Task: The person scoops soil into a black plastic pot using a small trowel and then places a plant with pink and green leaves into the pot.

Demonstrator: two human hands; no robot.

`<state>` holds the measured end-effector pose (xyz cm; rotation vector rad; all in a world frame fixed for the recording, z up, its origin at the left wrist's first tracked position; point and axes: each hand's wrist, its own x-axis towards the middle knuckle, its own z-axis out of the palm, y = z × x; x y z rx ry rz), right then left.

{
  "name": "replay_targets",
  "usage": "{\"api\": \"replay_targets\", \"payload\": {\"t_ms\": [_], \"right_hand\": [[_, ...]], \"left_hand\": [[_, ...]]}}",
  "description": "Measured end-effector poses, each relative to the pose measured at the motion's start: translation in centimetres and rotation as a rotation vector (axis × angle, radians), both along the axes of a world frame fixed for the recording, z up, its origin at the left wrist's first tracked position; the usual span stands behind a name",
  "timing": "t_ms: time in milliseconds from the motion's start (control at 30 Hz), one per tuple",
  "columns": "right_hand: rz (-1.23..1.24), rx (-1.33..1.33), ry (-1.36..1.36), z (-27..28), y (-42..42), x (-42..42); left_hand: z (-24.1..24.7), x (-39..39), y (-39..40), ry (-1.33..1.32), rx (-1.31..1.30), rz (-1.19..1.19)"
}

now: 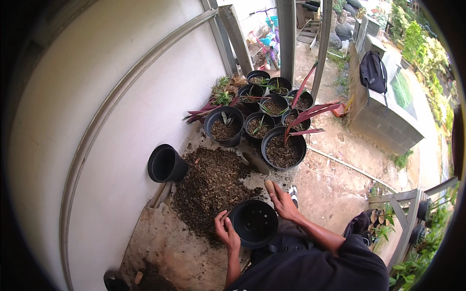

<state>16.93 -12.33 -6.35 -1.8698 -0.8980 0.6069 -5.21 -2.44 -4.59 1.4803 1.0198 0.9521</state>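
Observation:
My left hand [228,231] rests against the left side of a black plastic plant pot [255,223], with its fingers at the rim. That pot has drain holes in its bottom and holds no soil. In my right hand [284,203] is the wooden handle of a garden trowel [257,163], whose blade points away from me at the edge of the soil. A heap of dark, loose potting mix [211,182] lies beyond and to the left of the pot. Another black pot [164,163] is tipped on its side at the heap's left.
Several potted plants stand beyond the heap, among them a red-leaved one [284,149] and a small seedling [224,127]. Uprooted plants [222,91] lie by the white wall [145,102]. A dark pot [115,280] is at lower left. A backpack [374,72] rests on a block wall [386,123].

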Motion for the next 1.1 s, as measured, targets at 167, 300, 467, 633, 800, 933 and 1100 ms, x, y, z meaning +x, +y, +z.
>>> {"api": "replay_targets", "payload": {"t_ms": [167,300,467,633,800,933,1100], "right_hand": [[-0.043,0.137,0.721,1.2,-0.2,1.3],[-0.130,0.084,1.099,1.3,0.1,2.6],[-0.084,0.045,1.066,0.2,1.8,2.2],[-0.051,-0.008,1.052,-0.3,4.5,1.9],[-0.008,-0.183,0.837,-2.1,5.1,5.1],[0.071,-0.177,0.546,-1.3,4.2,5.8],[0.112,-0.178,0.494,1.3,1.4,6.6]], "left_hand": [[0.0,0.0,0.0,0.032,-0.009,0.009],[0.2,0.0,-0.1,0.013,0.004,0.028],[0.0,0.0,0.0,0.032,-0.005,0.023],[-0.9,-0.5,0.5,0.013,0.024,0.056],[-1.0,-0.4,0.6,0.027,0.044,0.072],[-0.2,0.4,0.1,0.065,0.037,0.087],[0.4,0.7,0.1,0.178,0.060,0.108]]}}
